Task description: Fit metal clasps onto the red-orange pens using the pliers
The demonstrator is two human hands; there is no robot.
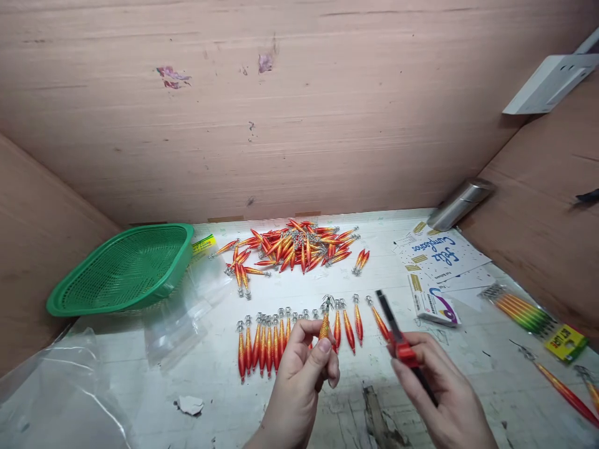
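Note:
My left hand (306, 368) pinches a red-and-gold squid jig (324, 325) between thumb and fingers, its hook crown pointing up. In my right hand (435, 386) is a slim black tool with a red middle part (403, 353); its black end points up and to the left, apart from the jig. I cannot make out its exact kind. Behind and beside my left hand runs a row of squid jigs (256, 346), hooks toward the wall, partly hidden by that hand. One slanted jig (377, 319) lies near the tool. Farther back is a loose heap of similar jigs (299, 246).
A green plastic basket (116, 305) and clear plastic bags (175, 327) are at the left. To the right are printed cards (449, 259), a small white box (433, 302), a metal flask (461, 204), packaged lures (528, 315) and larger jigs (561, 390). Cardboard walls (299, 137) enclose the table.

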